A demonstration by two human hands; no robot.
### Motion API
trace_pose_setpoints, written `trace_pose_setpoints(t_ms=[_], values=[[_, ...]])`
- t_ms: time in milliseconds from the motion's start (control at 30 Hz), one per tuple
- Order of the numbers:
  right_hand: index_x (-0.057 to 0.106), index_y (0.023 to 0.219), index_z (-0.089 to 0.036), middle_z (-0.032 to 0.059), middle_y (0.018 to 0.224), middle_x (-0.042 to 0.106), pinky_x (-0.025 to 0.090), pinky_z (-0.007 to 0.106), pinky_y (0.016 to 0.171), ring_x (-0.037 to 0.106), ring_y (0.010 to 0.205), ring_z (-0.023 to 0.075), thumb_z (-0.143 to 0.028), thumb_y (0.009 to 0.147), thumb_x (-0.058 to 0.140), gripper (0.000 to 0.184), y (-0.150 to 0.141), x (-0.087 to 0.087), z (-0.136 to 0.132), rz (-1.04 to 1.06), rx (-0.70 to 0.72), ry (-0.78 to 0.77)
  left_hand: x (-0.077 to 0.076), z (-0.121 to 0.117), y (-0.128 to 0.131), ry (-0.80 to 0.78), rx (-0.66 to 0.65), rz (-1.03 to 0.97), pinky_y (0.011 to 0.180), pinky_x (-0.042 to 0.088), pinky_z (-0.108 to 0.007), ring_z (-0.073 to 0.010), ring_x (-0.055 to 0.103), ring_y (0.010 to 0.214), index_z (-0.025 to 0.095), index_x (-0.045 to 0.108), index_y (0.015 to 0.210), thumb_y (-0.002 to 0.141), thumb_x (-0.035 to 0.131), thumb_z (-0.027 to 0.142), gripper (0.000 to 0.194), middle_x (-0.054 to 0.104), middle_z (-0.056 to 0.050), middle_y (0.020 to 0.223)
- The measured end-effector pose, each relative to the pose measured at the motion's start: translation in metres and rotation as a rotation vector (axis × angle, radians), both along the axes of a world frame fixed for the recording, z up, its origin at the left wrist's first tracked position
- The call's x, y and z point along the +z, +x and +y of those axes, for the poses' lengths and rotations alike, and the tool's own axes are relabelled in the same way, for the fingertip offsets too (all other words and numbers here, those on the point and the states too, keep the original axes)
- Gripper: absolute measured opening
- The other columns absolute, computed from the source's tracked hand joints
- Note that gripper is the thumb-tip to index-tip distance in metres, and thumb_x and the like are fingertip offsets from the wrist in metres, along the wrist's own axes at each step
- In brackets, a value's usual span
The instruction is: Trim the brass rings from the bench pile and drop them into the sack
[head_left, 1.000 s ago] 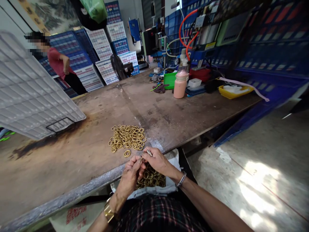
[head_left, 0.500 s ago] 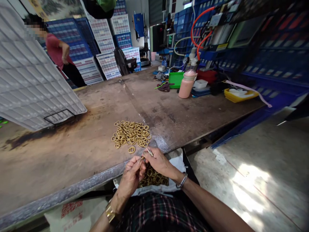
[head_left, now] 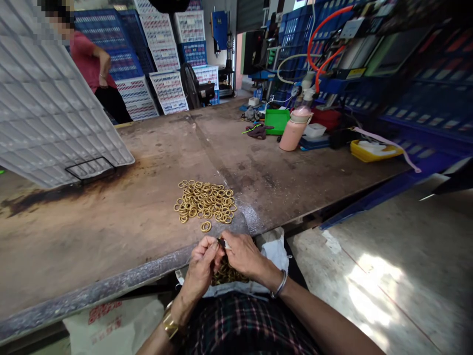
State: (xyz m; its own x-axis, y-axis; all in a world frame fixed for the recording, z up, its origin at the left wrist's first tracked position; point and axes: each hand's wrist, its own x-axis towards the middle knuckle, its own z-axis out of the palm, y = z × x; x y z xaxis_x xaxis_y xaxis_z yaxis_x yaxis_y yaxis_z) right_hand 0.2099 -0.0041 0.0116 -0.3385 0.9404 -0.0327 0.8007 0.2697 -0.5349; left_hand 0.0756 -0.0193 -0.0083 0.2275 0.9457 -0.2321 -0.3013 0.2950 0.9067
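Desk (head_left: 140, 212): ring pile (head_left: 206, 201) lies near the front edge, unchanged. Left hand (head_left: 202, 264) pinches, contents too small to tell; right hand (head_left: 244, 254) curls round a small tool (head_left: 226, 245), held flatter than half a second ago.

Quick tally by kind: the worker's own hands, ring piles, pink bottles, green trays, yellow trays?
Left hand, right hand: 2
Far ring pile, near ring pile: 2
Pink bottle: 1
Green tray: 1
Yellow tray: 1
Total: 7

Left hand (head_left: 202, 264) pinching, right hand (head_left: 242, 254) curled close beside, forearms (head_left: 314, 308) angled inward
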Motion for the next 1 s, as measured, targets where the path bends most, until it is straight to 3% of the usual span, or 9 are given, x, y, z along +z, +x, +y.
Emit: trace_pose_setpoints(t_ms=[433, 600, 700, 867, 1000], values=[[0.054, 0.090, -0.016, 0.0074, 0.076, 0.065, 0.026, 0.027, 0.056, 0.058, 0.065, 0.0177, -0.017, 0.080, 0.039, 0.018, -0.007, -0.003, 0.002, -0.139, 0.020, -0.063, -0.002, -0.003, -0.009, 0.042, -0.035, 0.156, 0.040, 0.022, -0.018, -0.0051, 0.029, 0.040, 0.017, 0.047, 0.066, 0.078, 0.053, 0.044, 0.030, 0.039, 0.007, 0.047], [0.052, 0.095, -0.015, 0.0082, 0.077, 0.065, 0.029, 0.026, 0.058, 0.059, 0.069, 0.0176, -0.012, 0.081, 0.036, 0.022, -0.010, -0.001, 0.006, -0.157, -0.023, -0.061, 0.009, -0.018, -0.012, 0.027, -0.094, 0.062, 0.041, 0.026, -0.019, -0.0055, 0.033, 0.040, 0.017, 0.049, 0.065, 0.080, 0.051, 0.040, 0.027, 0.040, 0.006, 0.047], [0.048, 0.104, -0.015, 0.0078, 0.086, 0.065, 0.030, 0.026, 0.062, 0.059, 0.076, 0.0179, -0.008, 0.078, 0.037, 0.029, -0.011, 0.005, 0.012, -0.125, -0.004, -0.015, 0.018, -0.024, -0.011, -0.035, -0.132, -0.100, 0.039, 0.028, -0.019, -0.0061, 0.036, 0.039, 0.016, 0.051, 0.065, 0.078, 0.054, 0.039, 0.026, 0.044, 0.005, 0.048], [0.044, 0.109, -0.016, 0.0084, 0.090, 0.064, 0.032, 0.026, 0.062, 0.059, 0.078, 0.0192, -0.021, 0.084, 0.040, 0.025, -0.027, 0.004, 0.030, -0.127, -0.078, 0.051, 0.021, -0.016, -0.018, -0.244, 0.091, -0.309, 0.038, 0.030, -0.017, -0.0057, 0.044, 0.047, 0.015, 0.047, 0.061, 0.072, 0.062, 0.034, 0.027, 0.059, -0.003, 0.071], [0.044, 0.108, -0.018, 0.0090, 0.091, 0.063, 0.033, 0.027, 0.063, 0.058, 0.080, 0.0204, -0.028, 0.086, 0.041, 0.025, -0.039, -0.002, 0.037, -0.193, -0.058, 0.101, 0.014, -0.009, -0.031, -0.356, 0.167, -0.425, 0.042, 0.034, -0.015, -0.0070, 0.050, 0.052, 0.016, 0.055, 0.077, 0.069, 0.065, 0.025, 0.016, 0.061, -0.002, 0.070]])
